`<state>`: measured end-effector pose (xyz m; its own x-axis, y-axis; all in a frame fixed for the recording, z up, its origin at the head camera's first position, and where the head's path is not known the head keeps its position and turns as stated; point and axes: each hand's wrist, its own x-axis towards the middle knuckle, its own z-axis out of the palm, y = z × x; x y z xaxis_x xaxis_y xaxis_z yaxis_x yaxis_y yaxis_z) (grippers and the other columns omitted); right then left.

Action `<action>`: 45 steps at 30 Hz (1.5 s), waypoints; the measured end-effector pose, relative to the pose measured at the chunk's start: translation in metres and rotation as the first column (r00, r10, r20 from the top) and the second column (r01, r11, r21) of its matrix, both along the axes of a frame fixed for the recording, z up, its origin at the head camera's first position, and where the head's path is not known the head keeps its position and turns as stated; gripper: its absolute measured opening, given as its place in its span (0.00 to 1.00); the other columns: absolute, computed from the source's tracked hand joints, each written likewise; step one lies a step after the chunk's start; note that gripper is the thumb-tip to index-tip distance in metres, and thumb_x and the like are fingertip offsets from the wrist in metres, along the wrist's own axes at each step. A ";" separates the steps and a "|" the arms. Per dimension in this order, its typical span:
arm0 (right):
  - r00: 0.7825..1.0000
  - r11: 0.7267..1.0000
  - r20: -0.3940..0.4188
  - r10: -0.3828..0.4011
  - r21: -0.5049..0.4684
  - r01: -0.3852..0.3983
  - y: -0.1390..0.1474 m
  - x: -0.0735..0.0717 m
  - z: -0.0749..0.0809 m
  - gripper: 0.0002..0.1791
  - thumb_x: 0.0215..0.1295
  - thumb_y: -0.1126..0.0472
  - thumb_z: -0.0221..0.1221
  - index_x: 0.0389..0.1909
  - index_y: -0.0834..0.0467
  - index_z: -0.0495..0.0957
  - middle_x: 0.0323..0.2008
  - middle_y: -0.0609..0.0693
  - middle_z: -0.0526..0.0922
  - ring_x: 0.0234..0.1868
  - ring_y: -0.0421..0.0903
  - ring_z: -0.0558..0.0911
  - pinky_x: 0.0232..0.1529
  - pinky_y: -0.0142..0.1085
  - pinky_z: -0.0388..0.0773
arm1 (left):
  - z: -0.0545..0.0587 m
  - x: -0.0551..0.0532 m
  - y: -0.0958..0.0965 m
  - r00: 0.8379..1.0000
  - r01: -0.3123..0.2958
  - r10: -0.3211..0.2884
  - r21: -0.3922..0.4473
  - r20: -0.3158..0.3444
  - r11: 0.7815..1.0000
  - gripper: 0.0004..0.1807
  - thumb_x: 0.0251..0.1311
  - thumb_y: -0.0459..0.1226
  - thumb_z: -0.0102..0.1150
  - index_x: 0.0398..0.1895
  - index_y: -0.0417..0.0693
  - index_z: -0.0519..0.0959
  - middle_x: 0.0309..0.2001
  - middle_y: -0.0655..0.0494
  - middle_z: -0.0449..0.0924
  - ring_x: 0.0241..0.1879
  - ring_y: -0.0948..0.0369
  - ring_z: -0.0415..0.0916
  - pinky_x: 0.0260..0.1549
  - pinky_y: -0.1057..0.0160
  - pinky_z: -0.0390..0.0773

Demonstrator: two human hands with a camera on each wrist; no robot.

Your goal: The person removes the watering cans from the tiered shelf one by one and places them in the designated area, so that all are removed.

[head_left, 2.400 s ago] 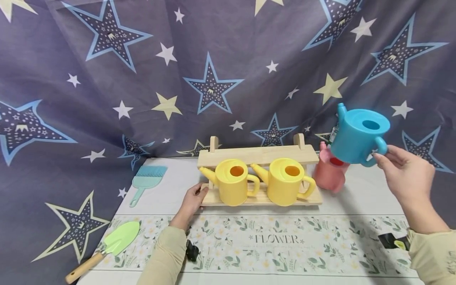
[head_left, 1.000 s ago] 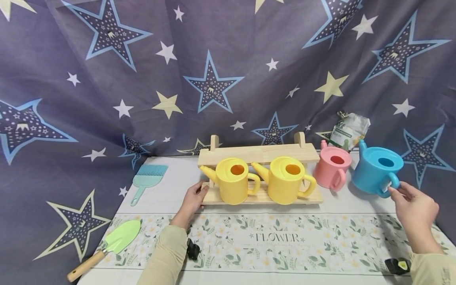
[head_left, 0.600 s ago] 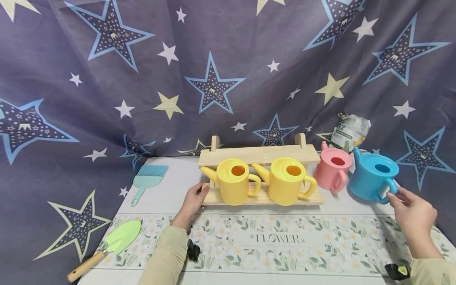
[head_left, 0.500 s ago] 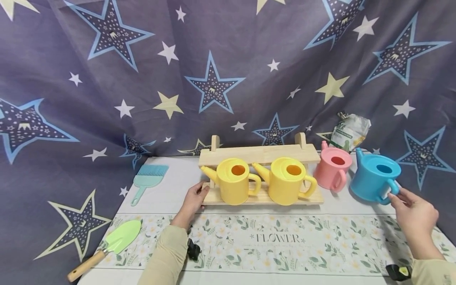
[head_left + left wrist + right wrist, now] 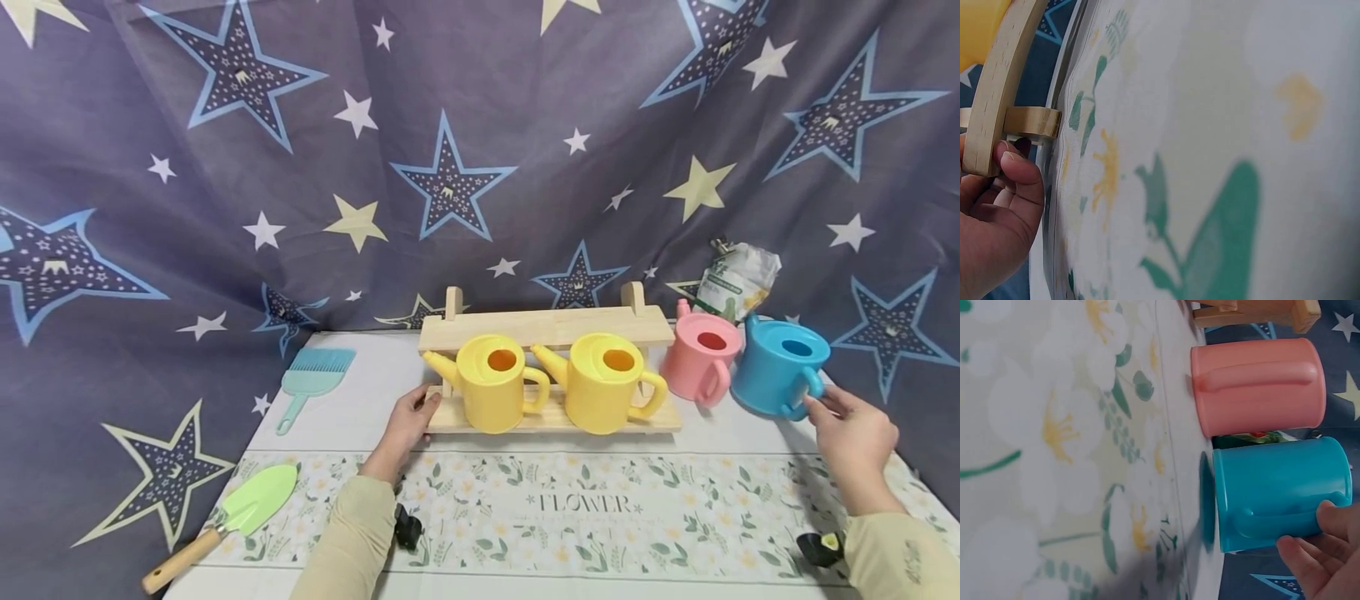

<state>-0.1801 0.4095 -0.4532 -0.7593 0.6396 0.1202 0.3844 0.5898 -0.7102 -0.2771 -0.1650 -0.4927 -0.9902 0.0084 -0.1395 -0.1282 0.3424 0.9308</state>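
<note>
My right hand (image 5: 855, 433) pinches the handle of a blue watering can (image 5: 776, 379), held upright at the far right beside a pink watering can (image 5: 693, 367). In the right wrist view, a dark shadow shows under the base of the blue can (image 5: 1272, 481), with a narrow gap to the cloth. My left hand (image 5: 408, 421) grips the left end of the lower board of a wooden two-tier rack (image 5: 540, 327); in the left wrist view, thumb and fingers close on that board (image 5: 994, 106). Two yellow watering cans (image 5: 491, 396) stand side by side on the lower tier.
A printed bag (image 5: 735, 283) with a clip leans at the back behind the pink can. On the left lie a teal brush (image 5: 311, 375) and a green trowel (image 5: 255, 500) with a wooden handle. A flower-print cloth (image 5: 577, 542) covers the table, with a star-patterned curtain (image 5: 480, 83) behind.
The blue can has come down from above the pink one to its right side, then shifted left and slightly back, close to it. My left hand keeps its hold on the rack.
</note>
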 end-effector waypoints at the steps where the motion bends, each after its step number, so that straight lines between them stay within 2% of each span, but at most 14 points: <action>1: 1.000 1.000 0.003 -0.001 -0.003 0.001 0.000 -0.001 -0.001 0.26 0.71 0.59 0.56 0.66 0.65 0.69 0.53 0.67 0.78 0.22 0.24 0.68 0.17 0.21 0.67 | 0.000 0.000 0.000 1.000 0.001 -0.001 -0.002 -0.002 1.000 0.30 0.73 0.47 0.48 0.73 0.44 0.61 0.58 0.43 0.74 0.19 0.64 0.69 0.16 0.67 0.73; 8: 0.999 0.999 0.032 -0.004 -0.036 0.005 0.003 -0.003 -0.007 0.26 0.71 0.60 0.56 0.66 0.67 0.68 0.55 0.67 0.77 0.22 0.30 0.74 0.19 0.23 0.68 | 0.000 0.000 0.002 1.000 0.007 -0.007 0.007 -0.008 1.000 0.30 0.73 0.47 0.48 0.73 0.45 0.61 0.53 0.44 0.76 0.20 0.64 0.69 0.15 0.67 0.73; 10: 1.000 0.999 0.030 0.000 -0.041 0.001 0.003 -0.002 -0.006 0.26 0.71 0.60 0.56 0.66 0.68 0.68 0.57 0.68 0.75 0.30 0.41 0.83 0.31 0.29 0.77 | 0.001 -0.001 0.002 1.000 0.005 -0.005 0.006 -0.010 1.000 0.30 0.73 0.47 0.48 0.73 0.45 0.61 0.52 0.44 0.77 0.20 0.64 0.69 0.15 0.68 0.72; 12: 1.000 0.999 0.028 0.000 -0.049 0.002 0.002 0.000 -0.004 0.28 0.71 0.59 0.56 0.67 0.67 0.66 0.59 0.67 0.73 0.46 0.57 0.84 0.47 0.43 0.78 | 0.003 -0.001 0.002 1.000 0.001 -0.001 0.007 -0.007 1.000 0.31 0.73 0.48 0.49 0.73 0.45 0.61 0.52 0.44 0.77 0.20 0.64 0.69 0.15 0.68 0.72; 14: 1.000 0.998 0.018 0.000 -0.058 0.001 -0.001 0.003 -0.001 0.29 0.71 0.58 0.56 0.69 0.66 0.64 0.61 0.67 0.71 0.59 0.66 0.74 0.62 0.56 0.65 | 0.003 -0.002 0.002 1.000 0.000 0.000 0.002 -0.004 1.000 0.31 0.73 0.48 0.49 0.73 0.45 0.61 0.53 0.44 0.77 0.20 0.65 0.69 0.15 0.68 0.73; 15: 1.000 0.998 0.011 -0.002 -0.061 0.003 -0.003 0.004 0.001 0.30 0.71 0.57 0.56 0.69 0.66 0.63 0.62 0.67 0.70 0.61 0.67 0.71 0.64 0.59 0.60 | 0.003 -0.002 0.002 1.000 -0.001 0.001 0.001 -0.002 1.000 0.31 0.73 0.49 0.49 0.73 0.45 0.61 0.53 0.44 0.77 0.20 0.65 0.69 0.15 0.68 0.73; 17: 1.000 0.999 -0.007 -0.004 -0.053 0.004 -0.008 0.007 0.006 0.31 0.71 0.56 0.56 0.70 0.65 0.62 0.64 0.66 0.68 0.62 0.66 0.70 0.66 0.58 0.58 | 0.003 -0.002 0.002 1.000 -0.002 0.002 0.001 0.000 1.000 0.31 0.72 0.49 0.49 0.73 0.45 0.61 0.53 0.44 0.76 0.20 0.65 0.69 0.15 0.68 0.73; 20: 0.998 0.999 -0.056 -0.013 -0.031 0.012 -0.019 0.010 0.015 0.30 0.71 0.56 0.55 0.71 0.62 0.63 0.65 0.63 0.68 0.64 0.63 0.70 0.65 0.55 0.63 | 0.003 -0.002 0.002 1.000 -0.001 0.001 0.003 -0.005 1.000 0.31 0.73 0.48 0.49 0.73 0.45 0.61 0.53 0.44 0.76 0.20 0.64 0.68 0.15 0.68 0.73; 24: 0.982 1.000 -0.190 -0.003 0.030 0.008 -0.043 0.012 0.025 0.26 0.70 0.58 0.57 0.67 0.61 0.69 0.62 0.60 0.73 0.62 0.60 0.73 0.61 0.52 0.68 | 0.003 -0.002 0.002 1.000 0.001 -0.001 0.005 -0.010 1.000 0.30 0.73 0.47 0.49 0.73 0.45 0.62 0.54 0.43 0.76 0.19 0.64 0.68 0.14 0.67 0.72; 28: 0.961 0.992 -0.267 0.074 0.118 -0.044 -0.070 0.013 0.034 0.23 0.69 0.59 0.59 0.63 0.62 0.74 0.57 0.61 0.78 0.57 0.60 0.78 0.58 0.49 0.71 | 0.003 -0.001 0.002 1.000 0.000 0.000 0.006 -0.008 1.000 0.31 0.73 0.47 0.49 0.73 0.44 0.61 0.55 0.43 0.76 0.19 0.64 0.68 0.14 0.67 0.73; 33: 0.929 0.972 -0.301 0.215 0.160 -0.173 -0.097 0.012 0.042 0.22 0.67 0.58 0.62 0.60 0.60 0.77 0.54 0.60 0.81 0.52 0.59 0.81 0.53 0.32 0.75 | 0.000 -0.001 0.002 1.000 -0.003 0.003 -0.004 -0.006 1.000 0.31 0.73 0.48 0.49 0.73 0.43 0.61 0.55 0.42 0.75 0.20 0.64 0.68 0.15 0.67 0.74; 41: 0.853 0.899 -0.285 0.437 0.127 -0.418 -0.122 0.012 0.046 0.23 0.68 0.58 0.61 0.61 0.64 0.75 0.54 0.63 0.80 0.51 0.61 0.81 0.44 0.20 0.74 | 0.001 -0.001 0.002 1.000 -0.003 0.003 -0.007 -0.007 1.000 0.30 0.73 0.47 0.49 0.72 0.44 0.62 0.52 0.44 0.75 0.20 0.64 0.68 0.14 0.67 0.73; 43: 0.829 0.873 -0.276 0.485 0.094 -0.479 -0.126 0.012 0.045 0.23 0.69 0.57 0.60 0.61 0.64 0.75 0.53 0.63 0.80 0.48 0.54 0.83 0.41 0.17 0.74 | 0.001 0.000 0.002 1.000 0.000 0.000 -0.003 -0.009 1.000 0.30 0.73 0.47 0.49 0.72 0.44 0.62 0.51 0.44 0.75 0.20 0.64 0.68 0.14 0.67 0.73; 45: 0.800 0.840 -0.275 0.533 0.059 -0.540 -0.131 0.012 0.045 0.24 0.69 0.56 0.59 0.61 0.65 0.74 0.53 0.64 0.80 0.45 0.42 0.84 0.39 0.16 0.74 | 0.002 0.000 0.002 1.000 -0.002 0.002 0.000 -0.009 1.000 0.29 0.73 0.47 0.49 0.72 0.44 0.63 0.51 0.44 0.75 0.20 0.64 0.69 0.14 0.67 0.73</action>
